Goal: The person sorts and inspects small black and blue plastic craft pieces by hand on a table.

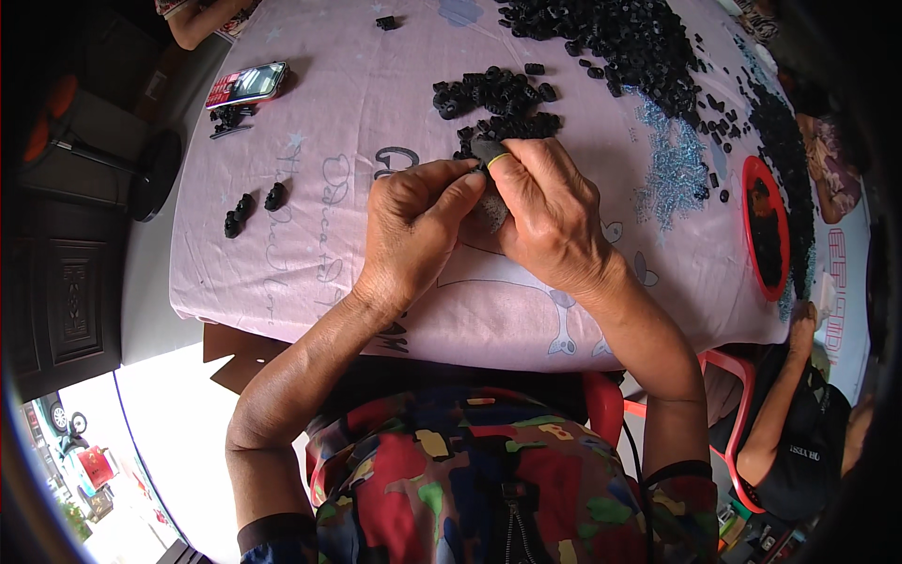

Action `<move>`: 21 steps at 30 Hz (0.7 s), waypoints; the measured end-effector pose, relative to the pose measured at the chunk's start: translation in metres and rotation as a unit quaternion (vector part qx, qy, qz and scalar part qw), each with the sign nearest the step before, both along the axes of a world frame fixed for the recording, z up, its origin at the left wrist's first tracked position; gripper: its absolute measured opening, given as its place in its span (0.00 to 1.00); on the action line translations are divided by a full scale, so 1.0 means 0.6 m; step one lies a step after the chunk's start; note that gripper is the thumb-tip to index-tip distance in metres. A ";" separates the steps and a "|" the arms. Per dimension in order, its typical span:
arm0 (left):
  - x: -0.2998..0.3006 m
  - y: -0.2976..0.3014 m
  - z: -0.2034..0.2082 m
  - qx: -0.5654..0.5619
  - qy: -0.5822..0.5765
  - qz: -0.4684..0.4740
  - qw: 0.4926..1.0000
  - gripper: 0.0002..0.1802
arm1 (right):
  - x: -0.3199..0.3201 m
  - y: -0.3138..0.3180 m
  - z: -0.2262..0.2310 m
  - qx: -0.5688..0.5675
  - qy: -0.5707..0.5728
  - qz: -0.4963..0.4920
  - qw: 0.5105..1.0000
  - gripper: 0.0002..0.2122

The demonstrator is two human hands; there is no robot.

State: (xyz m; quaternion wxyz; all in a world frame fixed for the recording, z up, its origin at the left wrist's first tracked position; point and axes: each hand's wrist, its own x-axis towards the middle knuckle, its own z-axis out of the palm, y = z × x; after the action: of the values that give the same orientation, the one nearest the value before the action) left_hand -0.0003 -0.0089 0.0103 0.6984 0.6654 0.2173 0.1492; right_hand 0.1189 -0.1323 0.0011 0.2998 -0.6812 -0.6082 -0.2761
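Note:
My left hand (pixel 413 226) and my right hand (pixel 554 211) meet at the middle of the table. The left thumb and forefinger pinch a small black part (pixel 482 168), mostly hidden by the fingers. A dark cover with a yellow rim (pixel 489 151) sits on a fingertip of my right hand. Its fingers are closed against the same spot, and what they grip is hidden. Just beyond the fingertips lies a small heap of black plastic parts (pixel 493 91). Partly hidden between my hands is a whitish patch of tiny pieces (pixel 492 212).
A pink printed cloth (pixel 282 226) covers the table. A large black heap (pixel 620 42) and pale-blue small pieces (pixel 672 160) lie to the right, near a red basin (pixel 767 226). A phone (pixel 247 85) and a few black parts (pixel 240 216) lie left. Other people sit around the table.

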 end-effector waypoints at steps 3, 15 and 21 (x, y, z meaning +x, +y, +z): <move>0.001 -0.003 0.005 0.001 0.015 0.010 1.000 0.13 | 0.001 0.000 0.000 0.005 -0.009 -0.002 1.000 0.13; 0.003 0.002 0.007 -0.102 -0.003 0.021 0.995 0.14 | 0.003 0.002 0.014 0.000 0.055 -0.003 0.998 0.19; 0.002 0.004 0.009 -0.116 -0.004 0.004 0.993 0.14 | 0.008 -0.001 0.019 0.003 0.114 0.010 0.993 0.21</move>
State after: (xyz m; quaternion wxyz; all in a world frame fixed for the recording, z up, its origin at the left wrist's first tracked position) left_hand 0.0012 -0.0067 0.0160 0.7711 0.5786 0.2329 0.1280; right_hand 0.1234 -0.1330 0.0124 0.3721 -0.7011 -0.5759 -0.1959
